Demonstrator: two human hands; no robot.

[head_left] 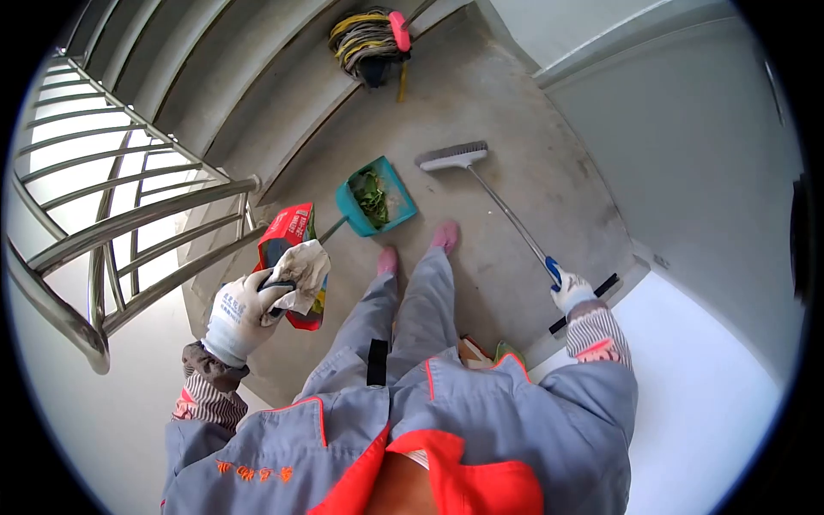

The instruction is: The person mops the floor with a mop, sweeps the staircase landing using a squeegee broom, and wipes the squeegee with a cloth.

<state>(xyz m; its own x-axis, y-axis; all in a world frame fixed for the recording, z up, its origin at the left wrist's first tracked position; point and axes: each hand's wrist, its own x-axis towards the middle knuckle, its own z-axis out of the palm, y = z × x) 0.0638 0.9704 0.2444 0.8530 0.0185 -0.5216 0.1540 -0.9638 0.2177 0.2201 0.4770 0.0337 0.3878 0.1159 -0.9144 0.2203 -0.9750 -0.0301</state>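
My left hand (pixel 241 316), in a white work glove, is closed on a crumpled off-white cloth (pixel 304 271). A red printed bag (pixel 290 225) hangs behind the cloth. The teal dustpan (pixel 348 204) rests on the floor ahead of my feet, with green leaves (pixel 370 199) in it. Its handle runs back toward the bag and my left hand; where it ends is hidden. My right hand (pixel 570 288), gloved in white and blue, grips the upper pole of a broom (pixel 508 210). The broom's grey-bristled head (pixel 452 155) lies on the floor right of the dustpan.
Concrete stairs (pixel 249 81) rise at the upper left, beside a steel railing (pixel 146 215). A string mop (pixel 369 45) with a pink clamp stands by the bottom step. A grey door (pixel 687 146) is on the right. A black bar (pixel 584 304) shows behind my right hand.
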